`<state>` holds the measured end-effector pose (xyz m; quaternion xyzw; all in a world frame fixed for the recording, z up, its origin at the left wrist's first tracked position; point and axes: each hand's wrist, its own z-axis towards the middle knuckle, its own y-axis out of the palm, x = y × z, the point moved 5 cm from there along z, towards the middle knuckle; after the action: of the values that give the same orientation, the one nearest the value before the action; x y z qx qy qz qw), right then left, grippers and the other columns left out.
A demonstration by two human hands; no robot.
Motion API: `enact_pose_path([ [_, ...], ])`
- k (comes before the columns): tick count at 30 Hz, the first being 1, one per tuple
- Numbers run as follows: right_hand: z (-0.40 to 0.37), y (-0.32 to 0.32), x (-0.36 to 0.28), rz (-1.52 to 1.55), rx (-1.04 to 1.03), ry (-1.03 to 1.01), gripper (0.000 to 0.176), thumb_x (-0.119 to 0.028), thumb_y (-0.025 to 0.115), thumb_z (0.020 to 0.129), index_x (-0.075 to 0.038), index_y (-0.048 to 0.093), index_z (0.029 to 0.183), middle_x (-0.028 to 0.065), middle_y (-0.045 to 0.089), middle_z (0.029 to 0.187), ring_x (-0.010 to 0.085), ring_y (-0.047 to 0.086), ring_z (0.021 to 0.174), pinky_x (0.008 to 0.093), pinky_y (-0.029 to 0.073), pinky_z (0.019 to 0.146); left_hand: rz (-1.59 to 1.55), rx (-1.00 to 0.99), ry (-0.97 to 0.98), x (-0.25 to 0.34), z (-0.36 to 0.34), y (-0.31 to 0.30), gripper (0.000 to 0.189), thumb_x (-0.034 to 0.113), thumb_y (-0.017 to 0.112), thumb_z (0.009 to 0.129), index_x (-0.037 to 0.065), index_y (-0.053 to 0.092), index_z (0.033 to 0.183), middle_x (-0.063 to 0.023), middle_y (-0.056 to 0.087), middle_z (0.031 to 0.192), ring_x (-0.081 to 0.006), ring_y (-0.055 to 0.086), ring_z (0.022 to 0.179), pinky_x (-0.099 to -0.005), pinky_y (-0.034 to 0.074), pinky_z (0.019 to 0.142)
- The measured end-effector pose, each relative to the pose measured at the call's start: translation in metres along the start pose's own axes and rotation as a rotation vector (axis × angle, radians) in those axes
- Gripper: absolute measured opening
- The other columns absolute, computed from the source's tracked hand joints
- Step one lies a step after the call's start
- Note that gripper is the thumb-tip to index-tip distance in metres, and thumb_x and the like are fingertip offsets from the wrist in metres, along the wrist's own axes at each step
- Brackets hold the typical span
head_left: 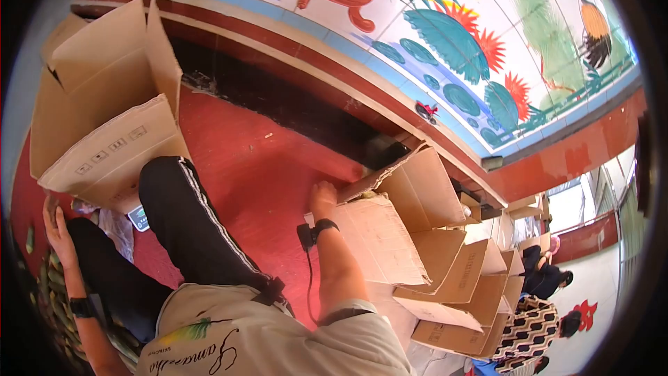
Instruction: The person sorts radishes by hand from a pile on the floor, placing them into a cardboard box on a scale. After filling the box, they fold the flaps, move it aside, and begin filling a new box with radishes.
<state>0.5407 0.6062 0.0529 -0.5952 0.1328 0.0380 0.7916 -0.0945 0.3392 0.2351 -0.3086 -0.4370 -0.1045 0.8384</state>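
At the lower left, my left hand (58, 231) is open, its fingers stretched up beside the near bottom corner of an open cardboard box (104, 157). This box has its flaps raised and printed symbols on its near side. My right hand (323, 198), strapped at the wrist with a small black device, is at the left edge of another open cardboard box (390, 237). Its fingers are small in view and partly turned away. A heap of long green produce (52, 292) lies beside my left arm.
Several more open cartons (459, 285) stand in a row to the right. A small device with a display (139, 218) and a clear plastic bag (115, 233) lie by my knee. A tiled wall with a painted mural (445, 42) runs along the front. People (532, 324) are at the far right.
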Motion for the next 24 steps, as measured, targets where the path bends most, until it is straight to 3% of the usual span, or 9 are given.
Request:
enact_pose_path([
  [3, 0.005, 0.01, 0.004, -0.021, -0.06, 0.064, 0.022, -0.025, 0.05, 0.079, -0.004, 0.057, 0.082, 0.0165, 0.057, 0.087, 0.0357, 0.054, 0.086, 0.0453, 0.042, 0.078, -0.081, 0.005, 0.029, -0.002, 0.003, 0.004, 0.038, 0.013, 0.041, 0.091, -0.003, 0.038, 0.125, -0.0149, 0.045, 0.124, -0.0218, 0.044, 0.114, -0.0318, 0.031, 0.098],
  [9, 0.019, 0.038, 0.018, -0.106, -0.229, 0.07, 0.027, -0.026, 0.049, 0.079, -0.003, 0.06, 0.088, 0.0194, 0.059, 0.095, 0.0349, 0.054, 0.093, 0.0422, 0.041, 0.084, 0.103, -0.038, 0.039, -0.009, 0.007, 0.003, 0.037, 0.013, 0.042, 0.091, -0.004, 0.039, 0.123, -0.0151, 0.044, 0.124, -0.0224, 0.043, 0.115, -0.0314, 0.03, 0.098],
  [14, 0.023, 0.054, 0.033, -0.026, -0.317, 0.218, 0.033, -0.026, 0.05, 0.076, -0.001, 0.061, 0.094, 0.0216, 0.058, 0.102, 0.0349, 0.053, 0.101, 0.0408, 0.04, 0.088, 0.119, -0.042, 0.04, -0.017, 0.008, 0.005, 0.036, 0.012, 0.043, 0.09, -0.004, 0.039, 0.123, -0.0155, 0.045, 0.123, -0.0221, 0.042, 0.115, -0.0311, 0.031, 0.097],
  [24, 0.022, 0.055, 0.032, -0.079, -0.423, 0.164, 0.033, -0.024, 0.048, 0.076, 0.0, 0.061, 0.096, 0.0217, 0.059, 0.099, 0.0354, 0.055, 0.098, 0.0425, 0.04, 0.087, 0.053, -0.026, 0.008, -0.01, 0.005, 0.008, 0.036, 0.011, 0.044, 0.09, -0.003, 0.039, 0.123, -0.0146, 0.047, 0.119, -0.0215, 0.047, 0.11, -0.0306, 0.034, 0.095],
])
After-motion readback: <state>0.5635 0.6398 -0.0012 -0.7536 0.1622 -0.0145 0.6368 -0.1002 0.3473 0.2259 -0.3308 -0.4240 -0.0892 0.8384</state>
